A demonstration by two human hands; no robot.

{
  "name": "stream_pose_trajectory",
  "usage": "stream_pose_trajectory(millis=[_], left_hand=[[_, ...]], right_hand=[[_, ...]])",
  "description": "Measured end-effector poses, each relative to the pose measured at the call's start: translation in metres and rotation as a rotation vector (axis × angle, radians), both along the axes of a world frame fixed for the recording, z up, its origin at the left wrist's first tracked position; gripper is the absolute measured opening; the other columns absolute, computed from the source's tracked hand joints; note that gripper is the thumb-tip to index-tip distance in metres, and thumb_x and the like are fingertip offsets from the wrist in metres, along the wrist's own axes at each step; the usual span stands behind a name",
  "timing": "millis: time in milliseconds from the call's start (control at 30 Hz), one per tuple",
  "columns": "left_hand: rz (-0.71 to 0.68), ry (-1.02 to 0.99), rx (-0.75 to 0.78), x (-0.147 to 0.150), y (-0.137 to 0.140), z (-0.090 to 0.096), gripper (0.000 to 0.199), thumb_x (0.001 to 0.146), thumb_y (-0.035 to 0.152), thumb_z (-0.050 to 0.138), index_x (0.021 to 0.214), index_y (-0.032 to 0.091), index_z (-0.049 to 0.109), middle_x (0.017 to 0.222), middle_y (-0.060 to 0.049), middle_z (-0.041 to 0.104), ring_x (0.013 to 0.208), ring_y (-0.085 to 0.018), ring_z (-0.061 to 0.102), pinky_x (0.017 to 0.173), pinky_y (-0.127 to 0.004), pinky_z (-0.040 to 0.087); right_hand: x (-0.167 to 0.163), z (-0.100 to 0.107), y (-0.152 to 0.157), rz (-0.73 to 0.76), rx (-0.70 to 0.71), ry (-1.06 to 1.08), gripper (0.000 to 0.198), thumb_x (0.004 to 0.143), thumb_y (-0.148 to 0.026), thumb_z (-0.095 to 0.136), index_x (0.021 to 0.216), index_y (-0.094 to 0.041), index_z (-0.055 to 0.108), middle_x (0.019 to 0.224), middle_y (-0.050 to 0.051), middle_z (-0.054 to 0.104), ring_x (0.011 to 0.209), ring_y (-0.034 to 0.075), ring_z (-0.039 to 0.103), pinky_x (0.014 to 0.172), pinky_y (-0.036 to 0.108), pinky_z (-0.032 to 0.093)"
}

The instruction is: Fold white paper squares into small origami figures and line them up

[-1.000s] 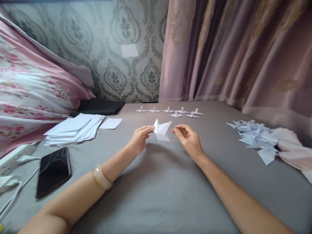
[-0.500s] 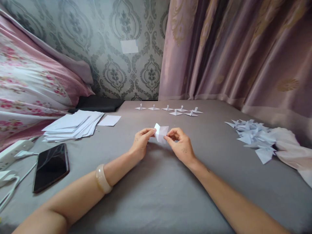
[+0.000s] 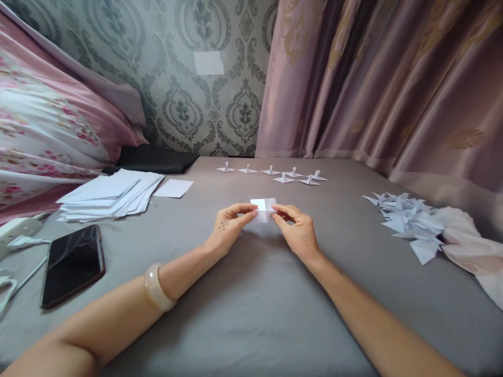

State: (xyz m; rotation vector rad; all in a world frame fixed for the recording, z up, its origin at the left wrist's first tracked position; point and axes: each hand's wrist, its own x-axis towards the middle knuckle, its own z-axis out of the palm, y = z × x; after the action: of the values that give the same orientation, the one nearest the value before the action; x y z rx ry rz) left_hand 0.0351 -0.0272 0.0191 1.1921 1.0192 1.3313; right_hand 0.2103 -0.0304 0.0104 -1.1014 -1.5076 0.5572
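Note:
A small creased sheet of white paper (image 3: 264,213) is held up above the grey cloth, with fold lines crossing near its middle. My left hand (image 3: 232,224) pinches its left edge between thumb and fingers. At the opposite edge, my right hand (image 3: 295,228) has the paper pinched the same way. Beyond the hands, several folded paper cranes (image 3: 283,178) stand in loose rows. To the left lies a single white square of paper (image 3: 173,188), beside a stack of white sheets (image 3: 106,196).
A heap of folded white paper shapes (image 3: 412,220) lies at the right, touching a pale cloth (image 3: 467,246). A dark phone (image 3: 74,266) and a white power strip (image 3: 18,233) with cables are at the left. Curtains (image 3: 373,78) hang behind the grey-covered surface (image 3: 251,314).
Both hands have shifted slightly right with the paper. The sheet has been turned and opened flatter, its creases now showing toward me. The camera view has tilted up slightly.

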Motion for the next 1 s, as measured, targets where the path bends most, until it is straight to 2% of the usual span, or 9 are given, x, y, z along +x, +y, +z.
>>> stream_pose_trajectory(millis=[233,400,500,633,767,1000], left_hand=[[0.036,0.050,0.025,-0.001,-0.002,0.000,0.017,0.066,0.032,0.079,0.080,0.021,0.077,0.086,-0.003,0.073,0.085,-0.018,0.061,0.082,-0.028,0.044],[0.022,0.102,0.070,-0.001,-0.001,-0.001,0.020,0.068,0.030,0.077,0.086,0.022,0.077,0.089,-0.002,0.073,0.087,-0.017,0.061,0.083,-0.028,0.045],[0.027,0.100,0.062,-0.001,-0.001,-0.001,0.016,0.068,0.030,0.078,0.082,0.022,0.077,0.085,-0.002,0.073,0.084,-0.017,0.061,0.081,-0.028,0.045],[0.044,0.058,0.037,0.000,-0.002,-0.001,0.016,0.067,0.030,0.078,0.081,0.022,0.077,0.084,-0.002,0.073,0.083,-0.017,0.061,0.081,-0.027,0.045],[0.041,0.019,0.004,0.001,-0.002,-0.001,0.017,0.067,0.030,0.078,0.081,0.022,0.077,0.085,-0.003,0.073,0.083,-0.017,0.062,0.082,-0.028,0.045],[-0.049,-0.249,-0.142,0.004,0.002,-0.006,0.028,0.061,0.026,0.083,0.088,0.024,0.075,0.084,-0.001,0.072,0.082,-0.014,0.062,0.086,-0.028,0.043]], right_hand=[[-0.001,-0.002,0.000,0.003,0.017,0.011,0.014,0.079,-0.026,0.065,0.089,-0.022,0.074,0.085,0.002,0.069,0.075,0.014,0.062,0.072,0.028,0.049],[-0.003,-0.002,-0.001,-0.025,0.007,0.019,0.015,0.077,-0.027,0.068,0.090,-0.022,0.073,0.083,0.002,0.069,0.073,0.014,0.062,0.071,0.028,0.050],[-0.003,0.000,-0.002,-0.012,0.005,0.032,0.013,0.077,-0.027,0.068,0.087,-0.022,0.074,0.082,0.002,0.070,0.073,0.014,0.062,0.072,0.028,0.050],[-0.005,0.002,-0.004,-0.008,-0.013,0.096,0.011,0.076,-0.026,0.068,0.085,-0.023,0.074,0.085,0.002,0.071,0.076,0.015,0.064,0.074,0.028,0.051],[-0.008,0.003,-0.004,-0.017,-0.114,0.238,0.015,0.071,-0.027,0.072,0.084,-0.022,0.074,0.084,0.002,0.073,0.075,0.015,0.065,0.075,0.030,0.052],[-0.012,0.007,-0.005,0.031,-0.245,0.457,0.024,0.061,-0.027,0.077,0.084,-0.022,0.073,0.079,0.001,0.072,0.076,0.015,0.065,0.076,0.031,0.054]])
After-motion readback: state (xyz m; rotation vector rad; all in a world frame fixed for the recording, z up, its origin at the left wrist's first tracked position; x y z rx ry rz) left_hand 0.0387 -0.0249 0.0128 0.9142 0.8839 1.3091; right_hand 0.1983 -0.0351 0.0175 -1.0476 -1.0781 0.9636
